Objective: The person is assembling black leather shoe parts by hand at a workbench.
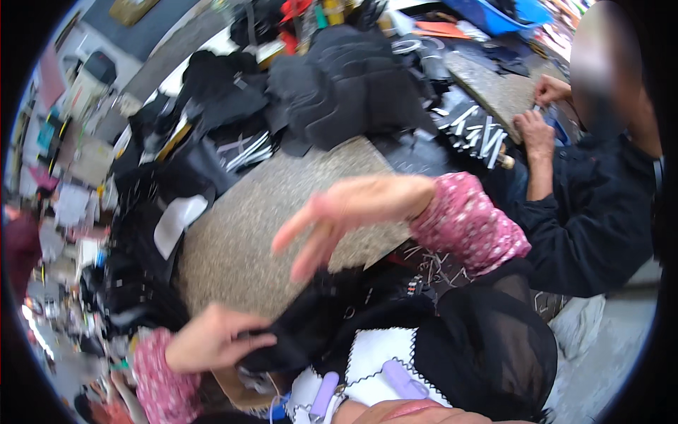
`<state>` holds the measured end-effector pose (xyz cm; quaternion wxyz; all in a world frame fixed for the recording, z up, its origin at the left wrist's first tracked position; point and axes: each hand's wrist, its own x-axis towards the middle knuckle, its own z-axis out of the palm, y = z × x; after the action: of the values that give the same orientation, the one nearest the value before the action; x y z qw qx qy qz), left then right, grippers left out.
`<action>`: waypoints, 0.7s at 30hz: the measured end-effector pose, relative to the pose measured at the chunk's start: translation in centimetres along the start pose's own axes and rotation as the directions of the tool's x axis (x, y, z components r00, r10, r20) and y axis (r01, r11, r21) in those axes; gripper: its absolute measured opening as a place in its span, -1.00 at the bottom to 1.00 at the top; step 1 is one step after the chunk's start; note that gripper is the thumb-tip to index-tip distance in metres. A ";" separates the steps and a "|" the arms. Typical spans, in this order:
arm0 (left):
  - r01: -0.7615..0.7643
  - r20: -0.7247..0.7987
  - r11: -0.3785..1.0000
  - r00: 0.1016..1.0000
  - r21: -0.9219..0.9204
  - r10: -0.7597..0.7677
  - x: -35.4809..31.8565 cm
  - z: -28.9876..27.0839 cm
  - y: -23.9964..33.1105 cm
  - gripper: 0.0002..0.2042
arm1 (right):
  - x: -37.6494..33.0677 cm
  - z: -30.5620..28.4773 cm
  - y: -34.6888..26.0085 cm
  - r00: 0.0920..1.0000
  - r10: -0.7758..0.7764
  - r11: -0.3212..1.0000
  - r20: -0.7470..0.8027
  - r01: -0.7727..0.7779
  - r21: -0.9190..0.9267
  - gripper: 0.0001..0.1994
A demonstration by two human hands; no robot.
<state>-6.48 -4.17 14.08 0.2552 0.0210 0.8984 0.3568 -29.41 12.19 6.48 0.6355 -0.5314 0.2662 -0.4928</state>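
My left hand (212, 339) grips the edge of a black cloth piece (318, 314) that lies bunched at the near edge of a speckled stone worktable (247, 212). My right hand (339, 212), blurred, hovers above the table just past the cloth with its fingers spread and nothing in it. Both of my sleeves are pink with a small floral print. A black garment with white panels and zigzag stitching (381, 353) hangs below the cloth.
Heaps of black fabric (339, 78) and cut pieces crowd the far and left sides of the table. A white paper pattern (176, 219) lies at the left. Another person in a dark sleeve (593, 212) works with both hands (540, 113) at the right.
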 end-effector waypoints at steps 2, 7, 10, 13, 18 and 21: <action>0.005 0.004 0.996 1.000 -0.094 -0.004 1.3 -0.9 -1.3 -0.80 | -0.7 -1.1 1.4 0.981 -0.046 0.998 -0.188 0.035 -0.060 -0.41; -0.083 -0.061 0.988 0.995 -0.131 0.075 2.1 -0.7 -3.7 -0.79 | -0.5 -2.6 3.1 0.980 -0.098 0.977 -0.171 0.062 -0.204 -0.40; -0.147 -0.026 0.977 0.989 -0.157 0.145 2.5 -0.8 -3.8 -0.79 | 0.3 -3.3 3.4 0.989 -0.148 0.970 -0.002 0.144 -0.197 -0.28; -0.116 0.050 0.983 0.991 -0.139 0.124 3.1 -0.9 -3.7 -0.79 | 2.0 -3.0 2.8 0.983 -0.129 0.968 0.131 0.153 -0.200 -0.11; -0.165 0.015 0.983 0.986 -0.082 0.166 3.0 -0.8 -3.3 -0.76 | 5.5 1.8 -0.1 0.954 0.186 0.582 0.236 0.087 -0.808 -0.64; -0.017 0.025 0.989 0.999 -0.144 0.021 2.1 -1.3 -1.8 -0.79 | 4.4 3.5 0.0 0.994 0.069 0.470 0.084 0.042 -0.881 -0.80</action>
<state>-8.63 -5.84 12.81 0.2644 0.0157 0.8667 0.4228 -24.76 9.59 8.37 0.2887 -0.8061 0.4514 -0.2511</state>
